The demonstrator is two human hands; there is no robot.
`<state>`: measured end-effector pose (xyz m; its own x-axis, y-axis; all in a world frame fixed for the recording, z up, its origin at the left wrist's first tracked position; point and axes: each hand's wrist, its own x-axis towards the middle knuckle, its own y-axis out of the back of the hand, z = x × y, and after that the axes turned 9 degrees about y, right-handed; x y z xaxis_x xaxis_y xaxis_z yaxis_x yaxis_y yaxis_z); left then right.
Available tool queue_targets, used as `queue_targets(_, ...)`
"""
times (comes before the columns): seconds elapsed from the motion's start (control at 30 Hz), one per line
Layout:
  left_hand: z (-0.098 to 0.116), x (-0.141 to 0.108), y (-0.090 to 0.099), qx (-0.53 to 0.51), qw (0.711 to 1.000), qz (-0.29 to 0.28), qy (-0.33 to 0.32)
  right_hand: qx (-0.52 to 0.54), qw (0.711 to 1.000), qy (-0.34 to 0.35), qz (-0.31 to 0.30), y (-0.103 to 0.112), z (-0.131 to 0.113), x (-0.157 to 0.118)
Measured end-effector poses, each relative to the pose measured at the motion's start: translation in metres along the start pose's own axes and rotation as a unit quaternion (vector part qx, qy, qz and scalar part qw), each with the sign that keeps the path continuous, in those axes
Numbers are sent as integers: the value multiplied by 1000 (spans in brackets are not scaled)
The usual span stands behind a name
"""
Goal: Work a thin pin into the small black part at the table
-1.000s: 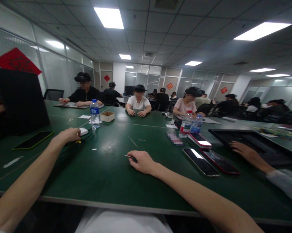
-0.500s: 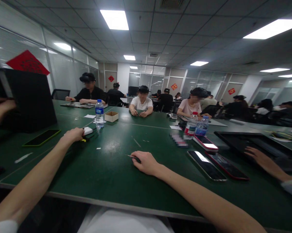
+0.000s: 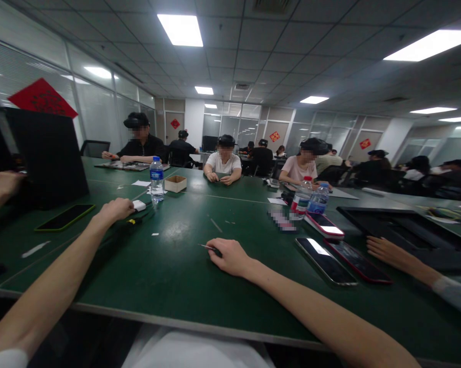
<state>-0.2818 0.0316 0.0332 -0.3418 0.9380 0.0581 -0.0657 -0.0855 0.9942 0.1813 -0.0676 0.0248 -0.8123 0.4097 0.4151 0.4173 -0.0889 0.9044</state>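
Observation:
My left hand [image 3: 115, 210] reaches forward over the green table, its fingers closed on a small white block [image 3: 139, 205]. A dark cable with a yellow part [image 3: 132, 221] lies just below that block. Resting on the tabletop near the middle, my right hand [image 3: 229, 256] pinches a thin pointed metal tool [image 3: 204, 246], whose tip points left. Most of the tool is hidden by the fingers, so its exact kind does not show.
A water bottle [image 3: 157, 179] and an open cardboard box [image 3: 175, 184] stand beyond my left hand. Several phones [image 3: 326, 261] and two bottles [image 3: 301, 198] are to the right. A co-worker's hand [image 3: 393, 254] rests beside a black frame [image 3: 414, 230]. A green-edged phone [image 3: 65, 217] lies left.
My left hand has lifted and shifted slightly at the white block. My right hand stays still. The co-worker's hand at right has moved left, off the black frame.

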Motion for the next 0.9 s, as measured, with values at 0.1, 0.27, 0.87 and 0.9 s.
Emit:
queue_targets(0.1, -2, -3, 5, -1, 1000, 8, 3, 0, 1000, 0, 0, 0, 0, 0)
queue_targets(0.27, -1, 0, 1, 13, 1000, 8, -17, -1, 1000, 3, 3, -3, 3, -1)
queue_targets(0.87, 9, 1, -6, 40, 996, -22, -80, -3, 1000, 2, -6, -1, 1, -1)
queue_targets(0.9, 9, 1, -7, 38, 996, -22, -80, -3, 1000, 2, -6, -1, 0, -1)
